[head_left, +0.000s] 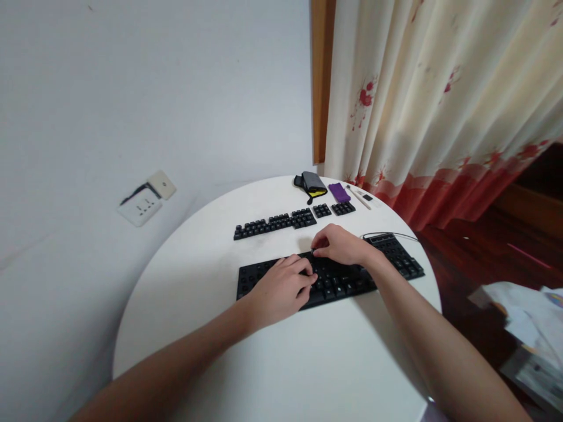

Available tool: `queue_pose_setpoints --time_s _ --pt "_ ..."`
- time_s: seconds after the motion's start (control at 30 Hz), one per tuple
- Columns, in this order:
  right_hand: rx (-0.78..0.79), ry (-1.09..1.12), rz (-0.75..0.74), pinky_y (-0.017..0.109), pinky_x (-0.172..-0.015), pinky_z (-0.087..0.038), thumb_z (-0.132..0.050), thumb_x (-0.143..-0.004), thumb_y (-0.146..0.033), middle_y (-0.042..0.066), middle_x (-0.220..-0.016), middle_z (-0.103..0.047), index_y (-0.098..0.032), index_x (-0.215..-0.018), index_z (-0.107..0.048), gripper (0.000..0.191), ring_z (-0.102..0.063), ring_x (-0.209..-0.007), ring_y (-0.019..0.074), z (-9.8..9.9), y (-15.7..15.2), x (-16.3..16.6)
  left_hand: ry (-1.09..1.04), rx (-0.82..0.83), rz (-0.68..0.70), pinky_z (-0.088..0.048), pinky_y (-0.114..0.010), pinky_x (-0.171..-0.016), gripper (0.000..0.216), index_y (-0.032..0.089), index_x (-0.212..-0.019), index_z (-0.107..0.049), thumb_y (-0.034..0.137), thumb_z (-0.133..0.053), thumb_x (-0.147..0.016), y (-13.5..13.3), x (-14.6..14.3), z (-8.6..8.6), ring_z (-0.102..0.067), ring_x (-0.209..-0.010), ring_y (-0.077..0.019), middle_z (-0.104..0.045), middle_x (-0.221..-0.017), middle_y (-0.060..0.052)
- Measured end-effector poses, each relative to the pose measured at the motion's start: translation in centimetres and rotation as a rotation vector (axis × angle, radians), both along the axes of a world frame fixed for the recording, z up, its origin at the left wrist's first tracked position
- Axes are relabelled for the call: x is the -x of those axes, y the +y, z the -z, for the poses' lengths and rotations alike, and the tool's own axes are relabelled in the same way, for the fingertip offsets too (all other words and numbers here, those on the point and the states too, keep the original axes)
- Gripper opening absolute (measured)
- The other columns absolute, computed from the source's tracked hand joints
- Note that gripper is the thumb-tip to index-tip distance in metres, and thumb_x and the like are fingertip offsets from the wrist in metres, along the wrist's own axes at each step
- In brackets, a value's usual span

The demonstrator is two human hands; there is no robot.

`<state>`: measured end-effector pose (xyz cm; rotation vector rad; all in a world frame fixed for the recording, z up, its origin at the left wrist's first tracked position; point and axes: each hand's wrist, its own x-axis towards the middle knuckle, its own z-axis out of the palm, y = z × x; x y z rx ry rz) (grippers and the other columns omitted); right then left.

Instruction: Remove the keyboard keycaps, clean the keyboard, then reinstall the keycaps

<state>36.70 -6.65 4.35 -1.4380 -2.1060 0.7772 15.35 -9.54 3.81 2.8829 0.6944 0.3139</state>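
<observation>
A black keyboard (338, 287) lies on the white round table, with many keys seated at its right end and bare key posts toward its left. My left hand (288, 284) rests over its middle, fingers curled and thumb close to the index finger; whatever is between them is hidden. At the keyboard's back edge my right hand (338, 245) pinches a small dark piece that looks like a keycap (313, 251). Behind the keyboard, loose black keycaps (279, 221) stand grouped in rows, with smaller blocks of keycaps (343, 209) at the right end.
At the table's (185, 281) back lie a grey and black pouch (313, 183), a purple cloth (338, 192) and a thin white brush-like tool (359, 198). A black cable (402, 235) runs off the right edge. The wall socket (139, 206) is left; a curtain (422, 105) hangs behind right.
</observation>
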Motion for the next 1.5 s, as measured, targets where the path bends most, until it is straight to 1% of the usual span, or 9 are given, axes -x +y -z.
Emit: queue_pose_setpoints --time_s 0.23,0.43,0.63,0.83,0.9,1.07,1.17,1.3,1.5 --pt "0.15 -0.065 -0.147 0.023 -0.063 -0.047 -0.07 -0.072 -0.019 0.005 -0.076 -0.074 -0.013 -0.086 -0.076 0.017 -0.065 -0.07 0.0169 -0.7 -0.7 -0.6 -0.016 0.053 -0.004 -0.046 -0.035 -0.092 0.022 0.019 -0.09 -0.074 0.016 -0.052 -0.092 0.2 0.1 0.2 -0.057 -0.098 -0.0202 -0.065 -0.101 -0.004" --pt "0.267 -0.098 -0.257 0.023 -0.063 -0.047 -0.071 -0.071 -0.018 0.004 -0.078 -0.075 -0.014 -0.086 -0.077 0.016 -0.067 -0.072 0.0178 -1.5 -1.4 -0.2 -0.098 0.123 -0.017 -0.048 -0.032 -0.091 0.025 0.022 -0.1 -0.073 0.014 -0.052 -0.09 1.1 0.3 0.4 -0.06 -0.095 -0.0185 -0.069 -0.102 -0.003" --pt "0.235 -0.218 -0.219 0.022 -0.06 -0.045 -0.072 -0.071 -0.018 0.004 -0.077 -0.073 -0.015 -0.084 -0.076 0.015 -0.065 -0.07 0.0169 -1.3 -1.5 0.2 -0.153 0.169 -0.025 -0.048 -0.03 -0.09 0.024 0.021 -0.097 -0.072 0.011 -0.052 -0.089 1.5 0.1 0.8 -0.062 -0.094 -0.0171 -0.071 -0.099 -0.001" --pt "0.161 -0.367 -0.171 0.022 -0.054 -0.039 -0.073 -0.067 -0.018 0.002 -0.077 -0.072 -0.019 -0.083 -0.073 0.016 -0.063 -0.067 0.0157 -1.5 -2.1 0.8 -0.143 0.174 -0.016 -0.047 -0.03 -0.091 0.023 0.021 -0.097 -0.071 0.011 -0.053 -0.089 1.5 0.1 0.8 -0.062 -0.094 -0.0164 -0.071 -0.101 0.0" --pt "0.163 -0.375 -0.169 0.022 -0.054 -0.038 -0.074 -0.065 -0.018 0.002 -0.076 -0.072 -0.019 -0.082 -0.073 0.017 -0.062 -0.067 0.0155 -1.5 -2.1 0.9 -0.145 0.171 -0.015 -0.047 -0.03 -0.091 0.022 0.021 -0.096 -0.071 0.011 -0.053 -0.089 1.5 0.1 0.8 -0.061 -0.094 -0.0165 -0.071 -0.1 0.0" --pt "0.192 -0.335 -0.161 0.023 -0.058 -0.039 -0.072 -0.072 -0.024 0.002 -0.074 -0.071 -0.019 -0.079 -0.073 0.008 -0.062 -0.068 0.0159 -1.3 -1.9 0.8 -0.141 0.164 -0.016 -0.048 -0.031 -0.091 0.022 0.021 -0.096 -0.071 0.012 -0.052 -0.09 1.4 0.1 0.7 -0.061 -0.094 -0.0175 -0.071 -0.1 -0.001" --pt "0.209 -0.307 -0.141 0.022 -0.056 -0.039 -0.072 -0.072 -0.023 0.002 -0.073 -0.071 -0.019 -0.078 -0.072 0.007 -0.062 -0.067 0.0154 -0.9 -1.6 0.8 -0.136 0.163 -0.015 -0.048 -0.031 -0.09 0.022 0.021 -0.096 -0.071 0.012 -0.052 -0.091 1.4 0.1 0.7 -0.061 -0.094 -0.0177 -0.071 -0.1 -0.002" --pt "0.24 -0.327 -0.087 0.023 -0.054 -0.039 -0.076 -0.07 -0.025 0.002 -0.074 -0.07 -0.019 -0.078 -0.071 0.011 -0.062 -0.066 0.016 -0.7 -1.5 0.9 -0.141 0.16 -0.016 -0.048 -0.031 -0.09 0.022 0.021 -0.095 -0.071 0.011 -0.052 -0.091 1.5 0.1 0.9 -0.062 -0.094 -0.0175 -0.071 -0.1 -0.002" --pt "0.229 -0.462 -0.006 0.025 -0.058 -0.039 -0.079 -0.067 -0.035 0.004 -0.079 -0.071 -0.021 -0.081 -0.07 0.021 -0.063 -0.071 0.0187 -0.9 -1.4 1.4 -0.149 0.155 -0.012 -0.048 -0.032 -0.09 0.023 0.021 -0.094 -0.072 0.011 -0.051 -0.091 1.5 0.0 1.0 -0.062 -0.093 -0.0172 -0.071 -0.098 -0.002"
